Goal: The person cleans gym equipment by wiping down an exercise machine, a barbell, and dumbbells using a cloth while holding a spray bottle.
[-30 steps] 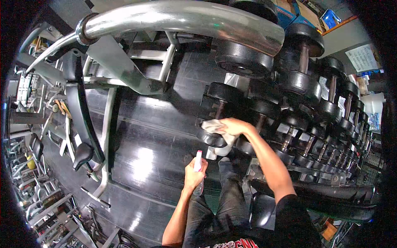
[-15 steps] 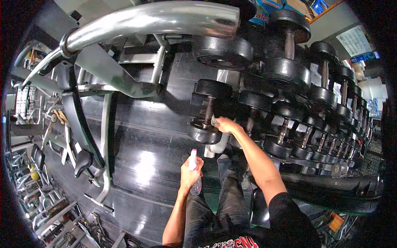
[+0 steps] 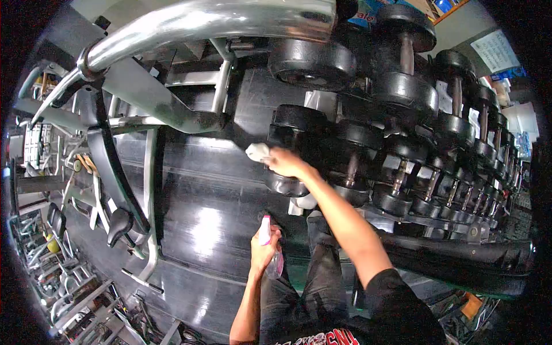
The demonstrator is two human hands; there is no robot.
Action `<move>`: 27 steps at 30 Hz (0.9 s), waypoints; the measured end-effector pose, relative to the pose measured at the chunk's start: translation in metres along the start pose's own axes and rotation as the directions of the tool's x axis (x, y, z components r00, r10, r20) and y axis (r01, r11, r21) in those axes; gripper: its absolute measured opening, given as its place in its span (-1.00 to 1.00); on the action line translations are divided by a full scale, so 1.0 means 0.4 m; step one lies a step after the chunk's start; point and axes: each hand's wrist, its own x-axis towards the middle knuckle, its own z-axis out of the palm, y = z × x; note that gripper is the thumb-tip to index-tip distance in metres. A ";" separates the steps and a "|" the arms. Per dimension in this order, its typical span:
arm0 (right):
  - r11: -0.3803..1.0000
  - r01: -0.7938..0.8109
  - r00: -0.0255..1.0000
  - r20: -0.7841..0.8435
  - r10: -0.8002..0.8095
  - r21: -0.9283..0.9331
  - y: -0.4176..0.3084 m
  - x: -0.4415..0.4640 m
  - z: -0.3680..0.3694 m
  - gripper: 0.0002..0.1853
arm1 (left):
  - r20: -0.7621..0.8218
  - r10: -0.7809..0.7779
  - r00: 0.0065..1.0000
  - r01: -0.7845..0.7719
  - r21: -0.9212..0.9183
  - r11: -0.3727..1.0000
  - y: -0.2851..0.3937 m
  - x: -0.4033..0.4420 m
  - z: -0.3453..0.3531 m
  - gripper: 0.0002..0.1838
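My left hand [image 3: 266, 248] is wrapped round a spray bottle [image 3: 276, 264] with a pink and white trigger head and a clear body, held in front of my legs. My right hand [image 3: 287, 163] reaches over the end of a black dumbbell [image 3: 289, 185] on the lower rack row. In its fingers is a crumpled white cloth [image 3: 258, 152], sticking out to the left past the dumbbell. The hand covers part of that dumbbell's handle and front head.
Two rows of black dumbbells [image 3: 401, 178] run along the rack to the right. A machine with a thick silver tube [image 3: 213, 26] and a black padded bench [image 3: 115, 167] stands on the left. Dark flooring [image 3: 195, 201] lies between. A paper sign [image 3: 494, 52] hangs upper right.
My right hand has moved left and up from the dumbbell's handle, and the white cloth now shows beyond its edge. My left hand keeps the spray bottle in nearly the same spot.
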 end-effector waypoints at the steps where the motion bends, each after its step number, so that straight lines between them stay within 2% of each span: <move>1: 0.999 0.019 0.999 0.031 -0.018 -0.047 0.127 0.079 0.144 -0.64 | 0.001 -0.006 1.000 0.006 -0.001 1.000 -0.002 0.000 -0.001 -0.88; 3: 0.973 -0.120 0.986 0.088 0.139 -0.196 0.012 0.052 0.120 -0.56 | 0.000 -0.013 1.000 0.013 0.010 1.000 -0.001 0.001 -0.009 -0.87; 4: 0.945 -0.154 0.983 0.048 0.175 -0.289 -0.028 0.038 0.111 -0.57 | -0.007 -0.016 1.000 0.016 0.008 1.000 0.001 0.000 -0.011 -0.87; 5: 0.945 -0.151 0.984 0.050 0.173 -0.289 -0.026 0.031 0.120 -0.57 | -0.014 -0.018 1.000 0.018 0.000 1.000 0.004 -0.001 -0.010 -0.88; 7: 0.960 -0.137 0.990 -0.056 0.128 -0.244 -0.009 0.001 0.115 -0.59 | -0.024 0.002 1.000 -0.002 -0.031 1.000 0.009 -0.005 -0.004 -0.87; 10: 0.988 -0.005 0.988 -0.153 -0.019 -0.156 -0.007 -0.109 0.053 -0.63 | -0.015 0.003 1.000 -0.003 -0.025 1.000 0.014 -0.002 0.000 -0.86; 11: 0.987 0.030 0.985 -0.166 -0.056 -0.156 0.016 -0.141 0.041 -0.64 | -0.011 0.012 1.000 -0.013 -0.029 0.999 0.014 -0.003 0.003 -0.86; 13: 0.996 0.011 0.988 -0.152 -0.025 -0.089 0.036 -0.217 -0.011 -0.65 | -0.012 0.017 1.000 -0.017 -0.037 0.999 0.009 -0.011 0.006 -0.86; 14: 0.991 0.115 0.978 -0.166 -0.125 -0.068 0.078 -0.240 -0.021 -0.64 | -0.007 -0.003 1.000 0.002 -0.073 0.997 0.007 -0.014 0.009 -0.86; 18: 0.995 0.101 0.979 -0.176 -0.103 -0.022 0.123 -0.298 -0.058 -0.64 | -0.005 -0.030 1.000 0.029 -0.112 0.993 0.000 -0.020 0.012 -0.88; 19: 0.991 -0.114 0.979 -0.177 0.101 -0.066 0.103 -0.299 -0.064 -0.63 | -0.008 -0.031 0.999 0.030 -0.097 0.995 0.001 -0.021 0.012 -0.88; 20: 0.940 -0.323 0.935 -0.189 0.299 -0.107 0.081 -0.299 -0.066 -0.62 | -0.015 -0.029 0.999 0.027 -0.106 0.994 0.002 -0.021 0.013 -0.88; 21: 0.942 -0.316 0.939 -0.183 0.293 -0.114 0.063 -0.298 -0.057 -0.62 | -0.036 0.001 0.999 -0.005 -0.110 0.994 0.004 -0.022 0.012 -0.88; 23: 0.992 -0.121 0.928 -0.358 0.105 -0.021 -0.009 -0.297 -0.029 -0.63 | -0.063 0.030 0.998 -0.037 -0.115 0.993 0.011 -0.029 0.010 -0.89; 24: 0.998 -0.052 0.940 -0.339 0.037 -0.035 -0.063 -0.306 -0.016 -0.64 | -0.069 0.038 0.997 -0.046 -0.105 0.993 0.016 -0.032 0.007 -0.87; 25: 0.986 0.011 0.921 -0.383 -0.075 -0.165 -0.069 -0.288 0.036 -0.64 | -0.077 0.048 0.996 -0.055 -0.097 0.994 0.019 -0.035 0.005 -0.85; 26: 0.942 0.235 0.842 -0.434 -0.320 -0.239 -0.043 -0.248 0.091 -0.69 | -0.089 0.049 0.995 -0.059 -0.105 0.993 0.018 -0.037 0.005 -0.85; 27: 0.747 0.289 0.802 -0.275 -0.530 -0.599 -0.059 -0.238 0.119 -0.74 | -0.117 0.069 0.991 -0.085 -0.133 0.988 0.014 -0.041 0.007 -0.87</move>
